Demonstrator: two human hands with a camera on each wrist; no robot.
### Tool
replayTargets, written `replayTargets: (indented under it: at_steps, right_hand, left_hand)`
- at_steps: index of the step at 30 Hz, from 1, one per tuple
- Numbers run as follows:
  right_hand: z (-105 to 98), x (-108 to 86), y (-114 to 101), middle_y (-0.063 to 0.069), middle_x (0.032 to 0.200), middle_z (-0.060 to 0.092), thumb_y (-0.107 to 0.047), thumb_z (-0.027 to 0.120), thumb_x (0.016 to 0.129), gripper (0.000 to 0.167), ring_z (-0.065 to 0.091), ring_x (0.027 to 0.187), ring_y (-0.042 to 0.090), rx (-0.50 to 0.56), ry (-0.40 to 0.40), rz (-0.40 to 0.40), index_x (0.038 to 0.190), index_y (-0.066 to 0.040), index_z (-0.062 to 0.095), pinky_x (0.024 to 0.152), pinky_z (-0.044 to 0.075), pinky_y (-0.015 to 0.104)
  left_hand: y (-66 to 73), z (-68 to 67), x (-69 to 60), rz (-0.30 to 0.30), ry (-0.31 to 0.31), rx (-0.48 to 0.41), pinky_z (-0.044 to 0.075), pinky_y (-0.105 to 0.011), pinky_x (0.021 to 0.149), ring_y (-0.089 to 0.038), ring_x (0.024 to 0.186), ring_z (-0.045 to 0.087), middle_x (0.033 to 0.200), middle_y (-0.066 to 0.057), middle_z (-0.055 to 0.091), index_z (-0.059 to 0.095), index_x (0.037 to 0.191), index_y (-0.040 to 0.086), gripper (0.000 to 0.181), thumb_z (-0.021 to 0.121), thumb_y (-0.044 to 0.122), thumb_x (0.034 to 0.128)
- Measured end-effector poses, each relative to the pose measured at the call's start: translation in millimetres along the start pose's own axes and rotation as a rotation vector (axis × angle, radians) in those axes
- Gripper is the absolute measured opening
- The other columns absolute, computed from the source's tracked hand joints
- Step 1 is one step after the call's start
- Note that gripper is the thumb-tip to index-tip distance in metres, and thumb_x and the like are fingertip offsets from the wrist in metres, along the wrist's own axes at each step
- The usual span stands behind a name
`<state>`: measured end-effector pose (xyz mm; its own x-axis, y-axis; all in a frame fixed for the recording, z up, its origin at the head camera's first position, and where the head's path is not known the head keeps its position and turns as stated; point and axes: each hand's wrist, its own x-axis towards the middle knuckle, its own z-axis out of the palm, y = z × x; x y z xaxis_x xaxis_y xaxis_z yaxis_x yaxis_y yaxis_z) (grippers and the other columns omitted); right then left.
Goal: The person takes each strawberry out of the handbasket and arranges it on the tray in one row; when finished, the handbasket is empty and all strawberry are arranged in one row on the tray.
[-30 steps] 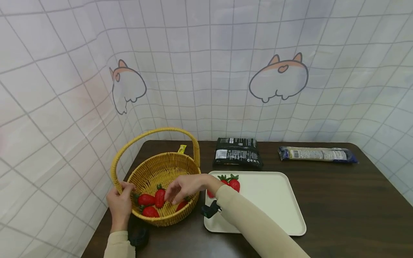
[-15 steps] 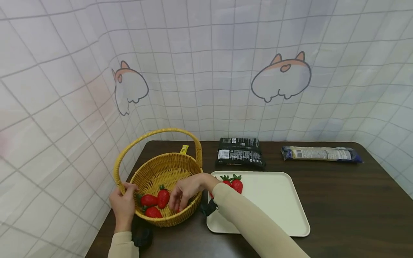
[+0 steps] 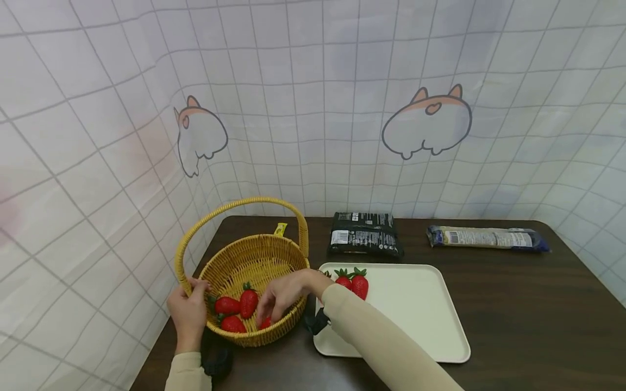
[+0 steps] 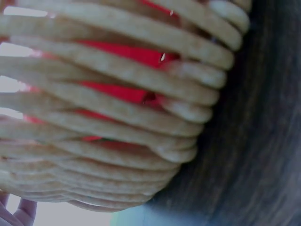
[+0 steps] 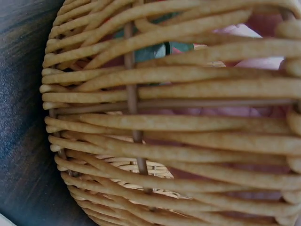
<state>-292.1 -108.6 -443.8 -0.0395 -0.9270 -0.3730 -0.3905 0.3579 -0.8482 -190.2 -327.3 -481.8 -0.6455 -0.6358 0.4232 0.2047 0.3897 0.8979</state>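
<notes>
A yellow wicker basket (image 3: 251, 260) with a tall arched handle (image 3: 239, 203) stands at the left of the table. My left hand (image 3: 187, 312) grips its left rim at the foot of the handle. Inside, several red strawberries lie, one upright strawberry (image 3: 248, 304) near the middle. My right hand (image 3: 283, 293) reaches over the right rim, fingers bent down around another strawberry (image 3: 265, 323), partly hidden by them. The left wrist view has red fruit (image 4: 127, 54) behind the weave; the right wrist view has a green leafy cap (image 5: 153, 52) and part of the hand behind it.
A white tray (image 3: 411, 309) lies right of the basket, with strawberries (image 3: 360, 285) at its upper left, partly behind the right forearm. Farther back are a black packet (image 3: 364, 234), a long clear-and-blue packet (image 3: 489, 238) and a small yellow wrapper (image 3: 280, 229). A grid-patterned curtain (image 3: 342, 108) surrounds the table.
My right hand has lowered deeper into the basket, its fingers closing around the strawberry near the front right. The left hand keeps its grip on the basket. The view has shifted slightly.
</notes>
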Motion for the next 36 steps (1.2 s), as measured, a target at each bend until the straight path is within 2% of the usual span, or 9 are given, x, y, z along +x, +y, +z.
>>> replayTargets:
  at_steps: [5,12,21,27,30,32,36]
  right_hand:
    - [2.2,-0.7,1.0,-0.01,0.106,0.068,-0.003,0.062,0.086,0.031,0.055,0.093,0.0,-0.037,0.042,-0.021,0.115,-0.01,0.071,0.087,0.045,0.019]
    - [5.1,-1.6,0.8,-0.009,0.105,0.068,-0.003,0.062,0.087,0.027,0.052,0.088,0.003,0.044,0.093,-0.052,0.112,-0.007,0.071,0.082,0.046,0.019]
    - [3.6,-3.7,0.0,-0.01,0.111,0.066,-0.004,0.064,0.089,0.03,0.054,0.092,0.003,0.046,0.038,-0.116,0.118,-0.007,0.07,0.084,0.048,0.021]
    - [5.4,-4.1,0.6,-0.01,0.112,0.066,-0.001,0.066,0.088,0.032,0.058,0.098,0.002,0.036,0.022,-0.134,0.12,-0.005,0.068,0.09,0.047,0.021]
    - [7.3,-5.6,-0.9,-0.009,0.11,0.066,-0.003,0.065,0.089,0.03,0.056,0.094,0.001,0.045,0.088,-0.144,0.118,-0.006,0.068,0.084,0.048,0.02]
    - [8.5,-7.1,-2.6,-0.01,0.111,0.065,-0.006,0.064,0.09,0.028,0.055,0.089,0.003,0.039,0.171,-0.159,0.118,-0.009,0.069,0.079,0.049,0.022]
    - [11.6,-11.2,-6.0,-0.011,0.118,0.063,-0.011,0.063,0.09,0.028,0.054,0.092,0.004,0.01,0.365,-0.203,0.117,-0.015,0.069,0.076,0.048,0.023]
  left_hand:
    - [2.3,0.2,-1.2,0.014,0.008,0.006,0.042,-0.019,0.055,-0.007,0.063,0.06,0.065,0.001,0.066,0.064,0.07,-0.006,0.02,0.062,0.0,0.0894]
    - [0.7,0.7,-1.9,0.022,0.029,0.019,0.041,-0.021,0.054,-0.012,0.062,0.061,0.065,-0.004,0.066,0.063,0.068,-0.004,0.022,0.062,0.0,0.0891]
    - [-0.9,1.3,-0.2,0.027,0.021,-0.005,0.044,-0.019,0.058,-0.009,0.062,0.061,0.063,0.004,0.064,0.063,0.069,-0.004,0.021,0.062,-0.001,0.0892]
    - [0.4,3.3,-1.1,0.037,0.013,-0.003,0.042,-0.02,0.056,-0.012,0.062,0.06,0.064,0.001,0.065,0.062,0.068,-0.004,0.022,0.062,-0.001,0.0894]
    - [0.3,3.2,-1.7,0.035,0.007,-0.002,0.043,-0.02,0.056,-0.011,0.062,0.061,0.064,0.001,0.066,0.063,0.069,-0.004,0.021,0.063,-0.001,0.0896]
    - [0.2,2.5,-1.8,0.03,0.004,-0.006,0.044,-0.02,0.057,-0.011,0.063,0.061,0.065,0.001,0.066,0.064,0.07,-0.005,0.02,0.063,-0.001,0.0898]
    - [0.7,0.5,-1.3,0.022,0.001,-0.02,0.044,-0.019,0.059,-0.016,0.065,0.063,0.066,-0.001,0.066,0.064,0.072,-0.006,0.019,0.062,-0.002,0.0897]
